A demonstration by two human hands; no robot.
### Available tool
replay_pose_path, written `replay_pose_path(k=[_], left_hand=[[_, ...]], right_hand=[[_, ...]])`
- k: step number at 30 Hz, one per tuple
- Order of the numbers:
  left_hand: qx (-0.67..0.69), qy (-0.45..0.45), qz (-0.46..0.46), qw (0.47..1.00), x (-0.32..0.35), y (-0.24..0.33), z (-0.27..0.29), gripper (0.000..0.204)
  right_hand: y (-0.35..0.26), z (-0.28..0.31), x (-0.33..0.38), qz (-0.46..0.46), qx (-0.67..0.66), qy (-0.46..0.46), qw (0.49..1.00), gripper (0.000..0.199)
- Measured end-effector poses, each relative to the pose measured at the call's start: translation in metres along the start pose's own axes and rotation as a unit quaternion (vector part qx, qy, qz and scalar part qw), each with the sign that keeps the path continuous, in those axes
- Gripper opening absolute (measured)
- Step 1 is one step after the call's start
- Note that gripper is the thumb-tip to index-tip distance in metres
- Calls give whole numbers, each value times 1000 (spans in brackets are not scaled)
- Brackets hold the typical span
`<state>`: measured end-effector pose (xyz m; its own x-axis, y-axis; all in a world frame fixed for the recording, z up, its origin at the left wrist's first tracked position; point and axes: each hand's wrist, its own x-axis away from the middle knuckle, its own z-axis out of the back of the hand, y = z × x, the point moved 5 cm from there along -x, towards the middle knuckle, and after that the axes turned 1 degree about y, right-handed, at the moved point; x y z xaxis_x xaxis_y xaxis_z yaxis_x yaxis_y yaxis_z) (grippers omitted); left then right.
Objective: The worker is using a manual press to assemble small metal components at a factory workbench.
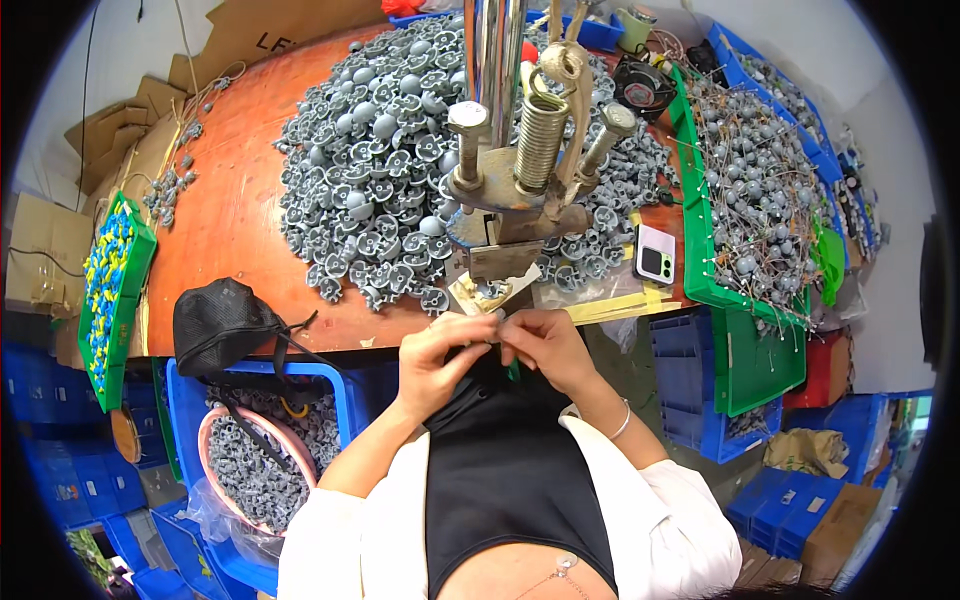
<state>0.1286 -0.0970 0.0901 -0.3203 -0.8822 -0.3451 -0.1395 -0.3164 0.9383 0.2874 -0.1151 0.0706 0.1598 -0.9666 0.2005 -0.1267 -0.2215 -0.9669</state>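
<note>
My left hand point(440, 362) and my right hand point(545, 348) meet at the table's front edge, fingers pinched together. Whatever small piece sits between the fingertips is mostly hidden; a bit of grey and green shows there. Just beyond the fingers stands a hand press point(505, 262) with a coil spring point(541, 140) and two upright bolts. Under its head a small grey part rests on a pale holder point(470, 296). Behind the press spreads a large heap of grey plastic half-shell parts point(375, 190).
At right are a green tray point(700, 290) of grey balls with wires, a phone point(655, 253) and a small fan point(643, 86). A black bag point(222, 325) lies at left, near a green tray point(128, 270) of blue and yellow pieces. Below it, a blue crate point(350, 400) holds grey parts.
</note>
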Motion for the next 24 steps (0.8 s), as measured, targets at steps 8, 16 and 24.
replay_pose_path(k=[8,16,24], left_hand=[[-190,84,-129,970,1,18,13,22],[-510,152,-152,833,-6,41,11,32],[-332,9,-36,943,-7,6,-10,29]], right_hand=[[10,15,2,6,-116,52,992,13],[18,20,-11,82,11,6,997,19],[12,1,-18,41,-62,-12,997,17]])
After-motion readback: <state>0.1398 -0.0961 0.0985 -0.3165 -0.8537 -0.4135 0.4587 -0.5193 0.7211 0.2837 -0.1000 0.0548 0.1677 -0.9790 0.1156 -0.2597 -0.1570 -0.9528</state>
